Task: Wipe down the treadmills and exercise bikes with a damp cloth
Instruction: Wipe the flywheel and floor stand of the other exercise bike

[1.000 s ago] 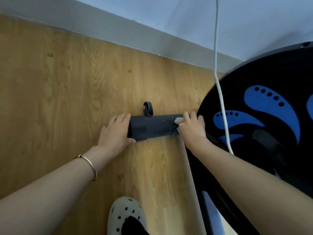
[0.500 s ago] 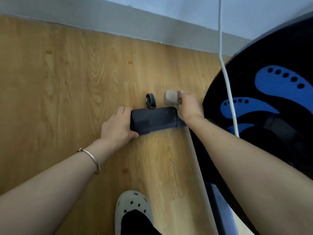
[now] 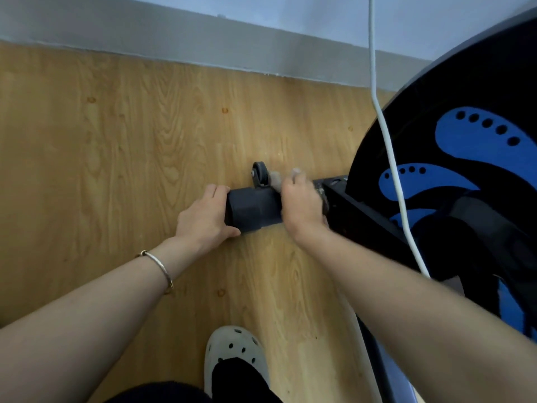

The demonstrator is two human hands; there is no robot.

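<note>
Cloth [image 3: 275, 180] in right hand [image 3: 302, 206] touches stabilizer bar [image 3: 252, 209].

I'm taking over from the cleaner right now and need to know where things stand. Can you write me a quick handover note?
Left hand: grips the end of the bike's floor bar, steadying it.
Right hand: holds the cloth against the bar, right beside the small wheel.
Done: cannot tell; no wet marks show.
Left: likely the rest of the bar, the wheel and the black and blue cover.
</note>
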